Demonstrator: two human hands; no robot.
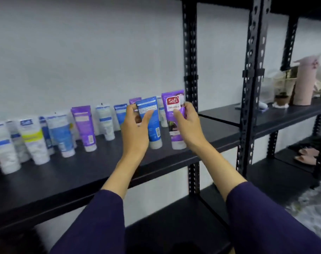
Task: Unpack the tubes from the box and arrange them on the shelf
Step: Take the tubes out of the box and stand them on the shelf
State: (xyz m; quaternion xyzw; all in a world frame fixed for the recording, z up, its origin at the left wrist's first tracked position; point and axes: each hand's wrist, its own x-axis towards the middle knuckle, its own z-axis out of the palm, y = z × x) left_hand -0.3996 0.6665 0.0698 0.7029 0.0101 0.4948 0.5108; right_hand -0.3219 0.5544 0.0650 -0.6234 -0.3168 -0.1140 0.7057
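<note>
On a black metal shelf (93,173) against a white wall, a person in dark purple sleeves (93,224) reaches forward with both hands, each on one cosmetic tube. Their left hand (136,131) grasps a blue tube (150,121), thumb on the front label and fingers curled round its left edge. The blue tube stands cap down on the shelf board, its back label and barcode facing the camera. Their right hand (188,123) grasps a purple tube (174,114) marked "Safi Naturals", thumb across the front and fingers wrapped round the right side. This purple tube also stands cap down, just beside the blue one and to its right, near the shelf's dark slotted upright post (190,57).

Leftward along the same board stands a loose row of other tubes (61,132), white, blue and purple, all cap down; those at the far left are blurred. A few more tubes stand behind the two being held, close to the wall.

To the right, an adjoining shelf unit holds a pale pink tumbler (303,83) beside a clear plastic cup (283,87). Lower down on that unit lies a pair of pink slippers (307,155). No box shows in this view.
</note>
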